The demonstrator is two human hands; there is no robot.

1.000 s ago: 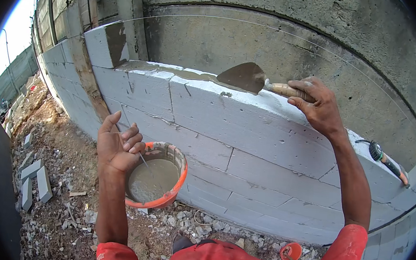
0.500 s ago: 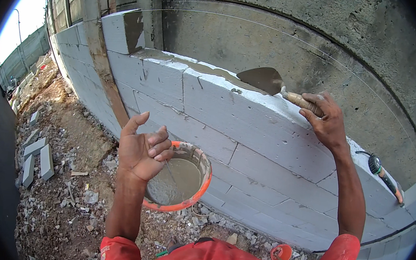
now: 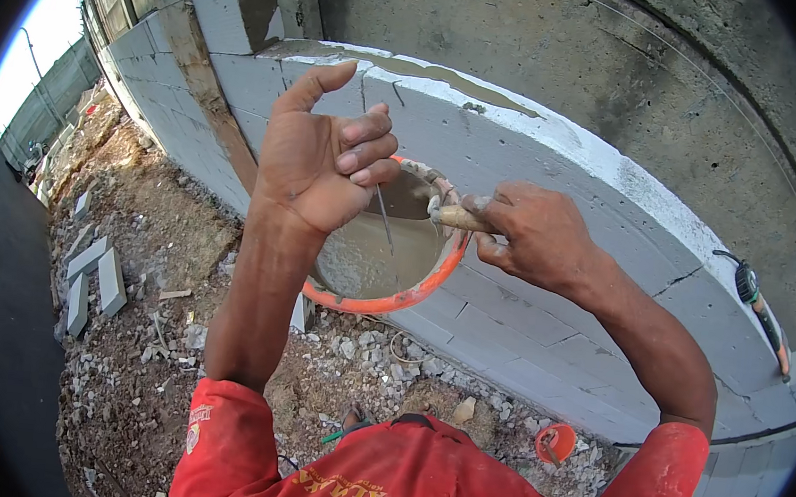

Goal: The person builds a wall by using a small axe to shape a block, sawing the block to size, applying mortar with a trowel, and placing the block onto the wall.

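Observation:
My right hand (image 3: 546, 238) grips the wooden handle of a trowel (image 3: 462, 218). Its blade is down inside an orange-rimmed bucket (image 3: 384, 302) of wet grey mortar (image 3: 360, 245). Over the bucket's left side, my left hand (image 3: 331, 153) has its fingers curled round a thin wire (image 3: 384, 217) that looks like the bucket's handle, while the thumb sticks up. Behind the bucket runs a wall of pale blocks (image 3: 591, 209), with a strip of spread mortar (image 3: 460, 84) along its top.
A tool with a round dark head (image 3: 747, 284) lies on the wall's right end. A wooden post (image 3: 212, 104) leans against the wall at left. Loose blocks (image 3: 97, 274) and rubble cover the ground, where a small orange pail (image 3: 555, 442) stands. A concrete wall (image 3: 530, 33) rises behind.
My right hand has brought the trowel from the wall top down into the bucket. My left hand and the bucket have moved up in the picture, nearer the wall top.

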